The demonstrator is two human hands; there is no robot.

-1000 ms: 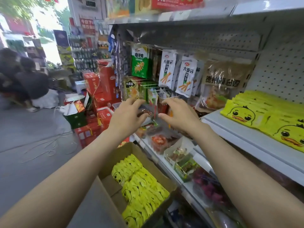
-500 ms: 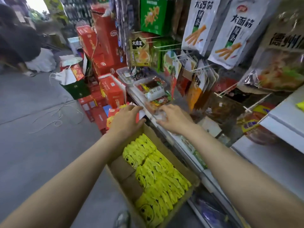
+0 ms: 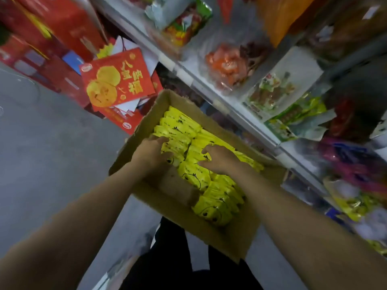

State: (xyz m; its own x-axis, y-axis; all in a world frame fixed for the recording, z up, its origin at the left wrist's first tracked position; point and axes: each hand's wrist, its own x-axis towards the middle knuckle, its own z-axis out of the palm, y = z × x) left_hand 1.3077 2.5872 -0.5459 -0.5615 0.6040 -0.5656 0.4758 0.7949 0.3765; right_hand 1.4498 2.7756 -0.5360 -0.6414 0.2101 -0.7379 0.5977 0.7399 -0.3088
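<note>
An open cardboard box [image 3: 222,233] stands on the floor by the shelf, packed with rows of yellow snack packets [image 3: 217,197] printed with a duck face. Both my hands are inside the box at its far half. My left hand [image 3: 151,156] curls its fingers and thumb round a bunch of packets on the left side. My right hand [image 3: 221,161] sits on the neighbouring row, with thumb and forefinger closed round the tops of packets there. The fingertips of both hands are hidden among the packets.
A white shelf edge [image 3: 236,109] runs diagonally just right of the box, loaded with bagged snacks [image 3: 228,65]. Red gift boxes [image 3: 117,80] are piled at the upper left. Grey floor [image 3: 41,153] lies to the left. My dark trousers [image 3: 178,258] show below the box.
My view has tipped down from the hanging snack racks to the box. Both hands have dropped from the shelf edge into the box and taken hold of yellow packets.
</note>
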